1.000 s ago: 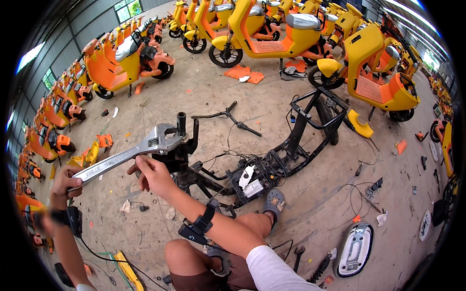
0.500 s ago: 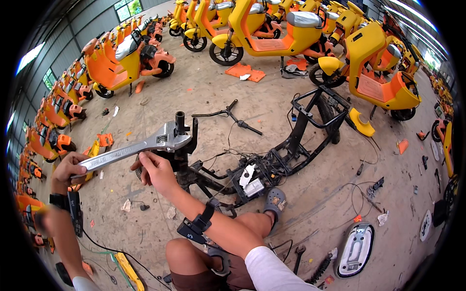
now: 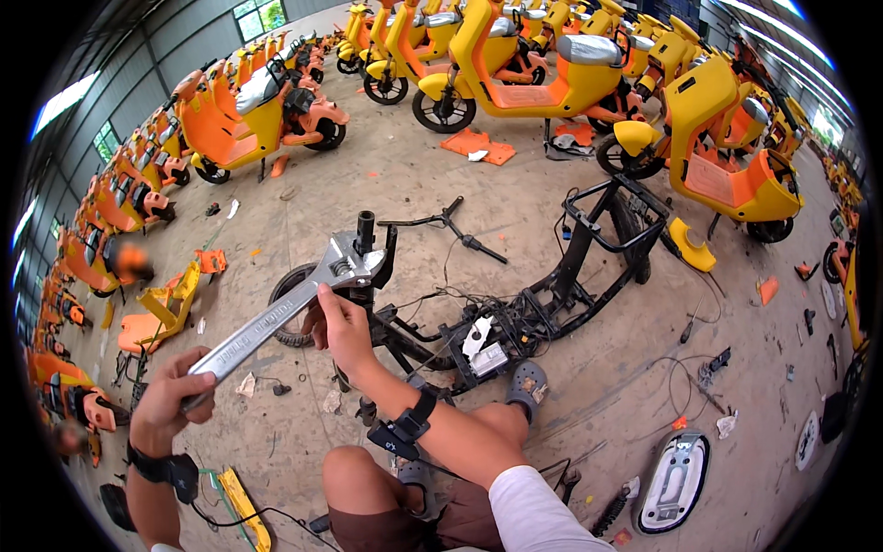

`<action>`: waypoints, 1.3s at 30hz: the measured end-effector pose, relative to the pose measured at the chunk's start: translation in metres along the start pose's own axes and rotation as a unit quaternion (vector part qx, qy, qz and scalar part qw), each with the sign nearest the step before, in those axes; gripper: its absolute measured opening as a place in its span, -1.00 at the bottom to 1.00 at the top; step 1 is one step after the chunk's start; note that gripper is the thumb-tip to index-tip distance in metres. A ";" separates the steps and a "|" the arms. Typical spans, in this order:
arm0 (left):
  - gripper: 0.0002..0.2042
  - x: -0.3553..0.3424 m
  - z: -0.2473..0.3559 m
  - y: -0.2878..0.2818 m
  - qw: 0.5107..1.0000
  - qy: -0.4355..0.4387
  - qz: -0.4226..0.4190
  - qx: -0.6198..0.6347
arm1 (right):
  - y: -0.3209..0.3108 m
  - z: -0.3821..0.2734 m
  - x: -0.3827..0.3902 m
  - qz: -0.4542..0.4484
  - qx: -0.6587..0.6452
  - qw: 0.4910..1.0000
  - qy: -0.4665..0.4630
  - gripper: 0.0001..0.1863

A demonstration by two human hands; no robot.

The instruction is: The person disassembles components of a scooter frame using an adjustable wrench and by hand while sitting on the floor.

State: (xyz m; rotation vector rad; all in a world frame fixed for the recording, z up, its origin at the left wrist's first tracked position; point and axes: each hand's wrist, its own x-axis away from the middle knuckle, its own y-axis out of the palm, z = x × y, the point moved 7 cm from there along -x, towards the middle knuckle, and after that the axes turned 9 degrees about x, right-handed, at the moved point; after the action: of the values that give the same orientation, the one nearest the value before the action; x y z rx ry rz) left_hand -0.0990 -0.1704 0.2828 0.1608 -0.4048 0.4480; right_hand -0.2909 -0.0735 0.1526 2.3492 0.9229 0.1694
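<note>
A large silver adjustable wrench [image 3: 267, 327] slants from lower left up to the steering tube [image 3: 366, 230] of a stripped black scooter frame [image 3: 552, 294]. Its jaws sit around the tube, just below the top. My left hand [image 3: 173, 396] is closed around the handle's lower end. Close to the wrench head, my right hand [image 3: 342, 333] has its thumb against the neck and its fingers curled underneath, partly hidden. Below the tube the front wheel [image 3: 292, 299] shows behind the wrench. A silver box [image 3: 485, 359] and loose cables lie in the frame's middle.
A detached handlebar [image 3: 452, 225] lies beyond the frame. Yellow-orange scooters [image 3: 543, 87] stand in rows behind and at left. A seat base [image 3: 674, 483], a shock absorber [image 3: 614, 511] and a yellow panel [image 3: 244, 511] lie on the floor near my legs.
The wrench handle has swung down and toward me, with my left hand moving along on its end. My right hand stays by the wrench head. The whole view has shifted slightly.
</note>
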 end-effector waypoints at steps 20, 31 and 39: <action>-0.75 0.036 -0.118 0.169 0.970 -0.079 -0.193 0.124 | -0.031 -0.010 0.018 -0.093 -0.010 0.994 0.053 -0.55; -0.73 0.051 -0.122 0.147 0.967 0.026 -0.252 0.004 | -0.009 -0.035 0.035 -0.138 0.095 0.986 0.001 -0.60; -0.68 0.071 -0.131 0.042 0.985 0.018 0.072 0.158 | 0.030 -0.002 0.039 -0.181 0.133 0.974 0.017 -0.54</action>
State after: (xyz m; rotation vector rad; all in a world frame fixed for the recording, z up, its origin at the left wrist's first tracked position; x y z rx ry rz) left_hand -0.0141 -0.0746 0.1961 0.4323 -0.3087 0.6552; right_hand -0.2450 -0.0641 0.1677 2.3684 1.4475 -0.0662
